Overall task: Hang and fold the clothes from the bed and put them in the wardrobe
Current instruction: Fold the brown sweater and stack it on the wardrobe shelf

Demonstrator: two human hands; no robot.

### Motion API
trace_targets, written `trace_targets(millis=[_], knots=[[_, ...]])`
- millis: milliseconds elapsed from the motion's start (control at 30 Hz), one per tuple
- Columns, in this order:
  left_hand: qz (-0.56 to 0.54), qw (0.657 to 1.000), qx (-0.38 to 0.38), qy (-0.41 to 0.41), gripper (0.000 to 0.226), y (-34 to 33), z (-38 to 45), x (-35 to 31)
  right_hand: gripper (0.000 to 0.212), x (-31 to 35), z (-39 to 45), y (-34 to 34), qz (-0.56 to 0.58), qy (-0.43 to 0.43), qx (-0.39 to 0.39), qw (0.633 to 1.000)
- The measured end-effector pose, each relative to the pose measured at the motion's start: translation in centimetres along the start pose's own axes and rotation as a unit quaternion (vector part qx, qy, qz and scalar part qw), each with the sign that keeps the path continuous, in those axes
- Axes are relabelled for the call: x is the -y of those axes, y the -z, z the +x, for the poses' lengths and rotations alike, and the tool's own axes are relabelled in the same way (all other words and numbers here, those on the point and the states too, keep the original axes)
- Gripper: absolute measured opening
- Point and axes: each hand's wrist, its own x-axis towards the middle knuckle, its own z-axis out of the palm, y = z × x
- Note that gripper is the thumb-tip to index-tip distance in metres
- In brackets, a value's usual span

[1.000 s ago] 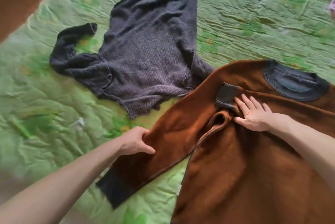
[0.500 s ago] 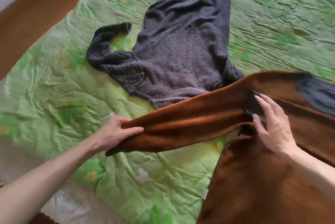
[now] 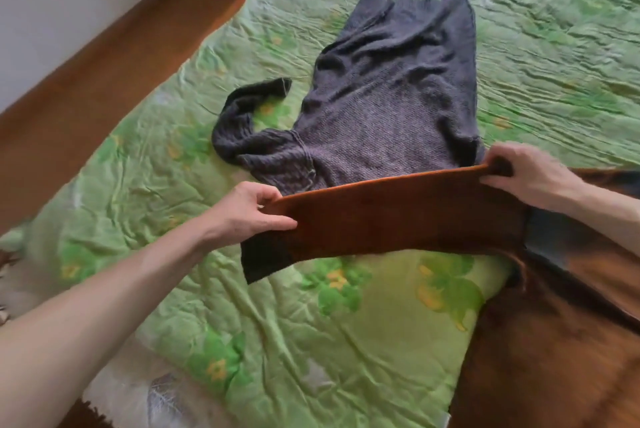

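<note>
Brown sweater (image 3: pixel 540 358) spread on the bed (image 3: pixel 311 341), body at the near right, one sleeve (image 3: pixel 398 216) lifted clear of the green quilt and stretched taut between both grips. Left hand (image 3: pixel 249 211) pinching the sleeve just above its dark cuff (image 3: pixel 266 257), thumb on the near face, fingers curled behind; cuff hanging below that grip. Right hand (image 3: pixel 530 174) curled over the sleeve's top edge near the shoulder. Long axis of the sleeve running left to right, cuff end pointing left, slightly lower. Grey knitted sweater (image 3: pixel 388 108) lying flat just beyond the brown sweater, its own sleeve curled out to the left. No legible label or writing anywhere.
</note>
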Motion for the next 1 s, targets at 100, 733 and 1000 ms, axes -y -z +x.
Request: trace_targets(millis=[100,733,1000], knots=[[0.013,0.997,0.053,0.046,0.016,1.3,1.0,0.9,0.028,0.2,0.8,-0.9,-0.037,-0.037,-0.032,0.998],[-0.166,0.978,-0.112,0.051,0.007,-0.1,3.3,0.0,0.076,11.6,-2.6,-12.2,0.103,-0.166,-0.019,0.981],[-0.247,0.965,0.074,-0.051,0.010,-7.5,3.1,-10.4,0.041,19.4,-6.9,-7.1,0.564,-0.040,-0.006,0.825]])
